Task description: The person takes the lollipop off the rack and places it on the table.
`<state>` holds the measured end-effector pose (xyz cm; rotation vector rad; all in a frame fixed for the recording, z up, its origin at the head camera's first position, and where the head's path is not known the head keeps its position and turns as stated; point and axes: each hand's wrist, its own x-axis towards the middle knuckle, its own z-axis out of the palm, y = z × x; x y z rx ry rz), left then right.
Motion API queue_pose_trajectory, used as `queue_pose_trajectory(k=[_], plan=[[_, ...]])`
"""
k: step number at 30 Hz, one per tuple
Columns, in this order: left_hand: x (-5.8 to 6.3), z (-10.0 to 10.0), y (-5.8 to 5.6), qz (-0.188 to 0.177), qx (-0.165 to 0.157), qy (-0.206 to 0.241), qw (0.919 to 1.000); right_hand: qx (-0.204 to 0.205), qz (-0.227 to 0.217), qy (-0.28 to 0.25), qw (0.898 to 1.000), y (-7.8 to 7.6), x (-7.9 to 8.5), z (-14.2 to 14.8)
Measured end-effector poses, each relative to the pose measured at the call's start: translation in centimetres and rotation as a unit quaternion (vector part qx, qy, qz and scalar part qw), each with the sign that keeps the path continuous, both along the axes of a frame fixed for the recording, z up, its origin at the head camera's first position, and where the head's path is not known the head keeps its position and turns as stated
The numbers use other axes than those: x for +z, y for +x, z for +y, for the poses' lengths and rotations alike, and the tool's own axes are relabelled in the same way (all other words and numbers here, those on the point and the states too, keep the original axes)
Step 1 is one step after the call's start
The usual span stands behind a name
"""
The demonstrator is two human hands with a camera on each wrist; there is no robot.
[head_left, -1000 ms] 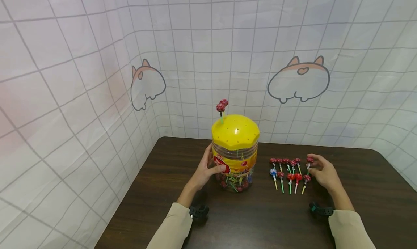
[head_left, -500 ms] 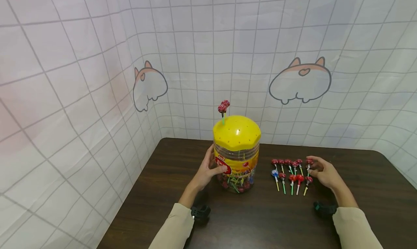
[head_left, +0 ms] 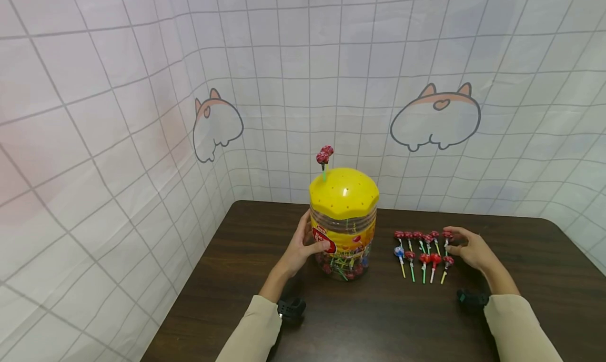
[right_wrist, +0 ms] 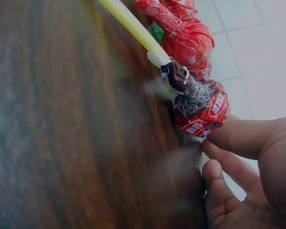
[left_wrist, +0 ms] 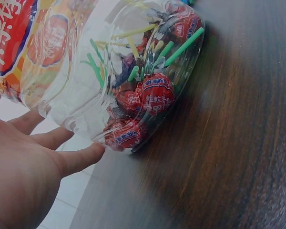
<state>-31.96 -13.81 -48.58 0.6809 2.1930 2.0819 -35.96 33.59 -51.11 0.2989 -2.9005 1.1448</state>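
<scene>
A large clear jar (head_left: 347,257) with a yellow lid (head_left: 344,193) stands on the table, lollipops heaped inside. My left hand (head_left: 298,251) holds its left side, thumb across the label and the other fingers behind. Two red lollipops (head_left: 323,156) stick up from the lid's back left. To the right lie two rows of lollipops, mostly red with one blue lollipop (head_left: 399,252). My right hand (head_left: 473,250) pinches a red lollipop (head_left: 447,235) at the back row's right end. The right wrist view shows a yellow-stick lollipop (right_wrist: 202,107) near the thumb; the pinched one is hidden there.
The dark wooden table (head_left: 379,320) carries the jar and the lollipops. Behind and to the left hangs a white grid-patterned curtain (head_left: 284,88) with cartoon animal prints. A black strap (head_left: 291,308) sits on the left wrist, and another strap (head_left: 472,298) on the right.
My right hand has shifted slightly left with the pinched lollipop, bringing it closer to the back row. The left hand and the jar stay in place; the head view has shifted a little.
</scene>
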Motion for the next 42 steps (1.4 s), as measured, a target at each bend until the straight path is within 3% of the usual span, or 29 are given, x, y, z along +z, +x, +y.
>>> queue_pose_trajectory(k=[9,16,19,22,25,32,36,42], plan=[[0.1,0.0,0.0,0.004,-0.002,0.000,1.0000,-0.002,-0.003,0.009,1.000,-0.1,0.3,-0.1],[0.0,0.1,0.0,0.006,-0.005,0.001,1.0000,-0.018,-0.010,-0.022,1.000,0.5,0.4,0.2],[0.0,0.2,0.0,0.007,-0.006,0.001,1.0000,-0.032,0.009,-0.030,0.999,0.9,1.2,0.1],[0.0,0.2,0.0,0.008,-0.008,0.001,0.9999,-0.038,0.044,-0.030,0.998,1.2,3.0,-0.5],[0.1,0.3,0.1,0.008,-0.008,0.001,0.9999,-0.026,0.083,-0.039,0.995,1.7,5.9,-1.9],[0.2,0.1,0.2,0.004,-0.007,-0.003,1.0000,0.021,0.171,-0.074,0.982,3.3,12.9,-8.0],[0.1,-0.1,0.2,0.001,-0.004,-0.003,1.0000,0.058,0.212,-0.102,0.970,3.7,15.6,-12.4],[0.0,-0.2,0.1,-0.001,-0.004,0.000,1.0000,0.110,0.226,-0.131,0.959,4.1,18.8,-18.1]])
